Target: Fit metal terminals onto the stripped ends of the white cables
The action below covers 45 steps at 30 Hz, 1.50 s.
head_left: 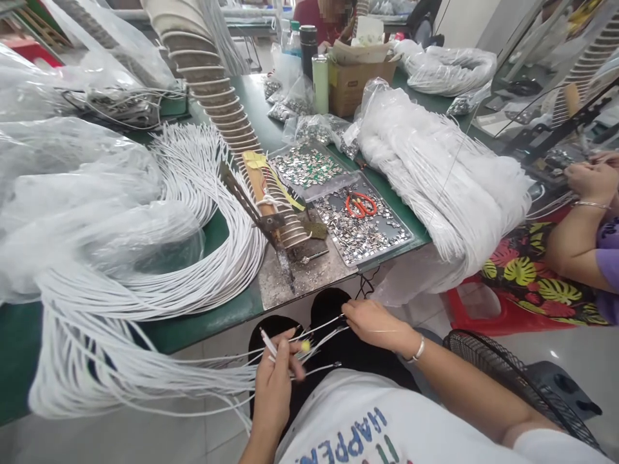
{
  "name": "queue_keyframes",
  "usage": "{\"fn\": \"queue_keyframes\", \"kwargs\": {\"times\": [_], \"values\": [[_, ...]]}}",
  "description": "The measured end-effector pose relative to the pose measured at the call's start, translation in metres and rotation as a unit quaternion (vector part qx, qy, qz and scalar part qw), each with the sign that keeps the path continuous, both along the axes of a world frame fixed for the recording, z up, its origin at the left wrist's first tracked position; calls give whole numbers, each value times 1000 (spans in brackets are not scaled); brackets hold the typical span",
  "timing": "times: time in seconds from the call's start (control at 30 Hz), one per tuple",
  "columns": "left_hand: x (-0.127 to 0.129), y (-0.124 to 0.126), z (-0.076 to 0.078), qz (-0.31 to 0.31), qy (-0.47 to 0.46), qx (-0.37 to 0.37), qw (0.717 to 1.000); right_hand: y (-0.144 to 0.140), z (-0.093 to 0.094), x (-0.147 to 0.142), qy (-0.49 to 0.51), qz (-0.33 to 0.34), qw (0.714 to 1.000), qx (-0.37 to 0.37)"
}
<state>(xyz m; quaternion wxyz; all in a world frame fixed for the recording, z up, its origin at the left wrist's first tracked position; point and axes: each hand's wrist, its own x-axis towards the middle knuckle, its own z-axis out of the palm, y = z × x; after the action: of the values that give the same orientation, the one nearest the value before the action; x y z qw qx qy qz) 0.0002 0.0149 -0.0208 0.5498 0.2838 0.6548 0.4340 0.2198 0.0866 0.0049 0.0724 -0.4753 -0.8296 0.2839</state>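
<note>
My left hand [278,377] is closed around several thin white cables [207,377] over my lap. A slim white pen-like stick [267,343] also pokes out between its fingers. Beside the fingertips is a small yellow piece [305,346], too blurred to name. My right hand [370,324] pinches the end of one white cable [326,324], close to its dark tip. Another cable end with a small metal connector [336,365] hangs free below. The cables run left to a large looped bundle on the green table [213,332].
A ribbed hose [227,103] comes down to a soldering iron-like tool [285,267] on a stained board [314,283]. Trays of small metal connectors [367,235] and green-and-silver parts [307,164] lie beside it, with orange-handled snips [360,205]. A bagged cable bundle [435,167] and a co-worker's hands [592,177] are right.
</note>
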Motion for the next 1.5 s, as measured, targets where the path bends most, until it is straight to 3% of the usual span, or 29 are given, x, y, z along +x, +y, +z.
{"fn": "queue_keyframes", "kwargs": {"times": [0.1,0.23,0.37,0.53,0.67,0.87,1.0,1.17,1.23,1.3,1.4,1.5], "values": [[4,-2,8,-26,-18,-33,999,-8,3,7,7,4,1000,-15],[17,5,16,-147,88,-9,985,-23,17,-18,172,55,983,-39],[22,10,21,-244,135,38,960,-28,21,-41,259,9,965,-38],[12,5,25,-274,64,12,960,-28,15,-34,355,-37,931,-74],[3,1,29,-255,-8,-19,967,-29,16,-26,399,-61,907,-116],[8,7,37,-158,-8,-14,987,-30,18,-30,454,-143,847,-238],[12,8,31,-109,-35,4,993,-32,14,-37,502,-173,812,-242],[27,7,32,-54,-218,-20,974,-38,2,-51,567,-196,778,-186],[29,8,37,-50,-261,-36,963,-36,0,-52,557,-173,793,-173],[26,10,41,-38,-243,-45,968,-29,3,-47,516,-136,837,-119],[14,12,36,1,-174,-43,984,-5,17,-27,425,-94,900,26],[8,12,22,33,-128,-40,990,34,36,1,325,-110,923,172]]}}
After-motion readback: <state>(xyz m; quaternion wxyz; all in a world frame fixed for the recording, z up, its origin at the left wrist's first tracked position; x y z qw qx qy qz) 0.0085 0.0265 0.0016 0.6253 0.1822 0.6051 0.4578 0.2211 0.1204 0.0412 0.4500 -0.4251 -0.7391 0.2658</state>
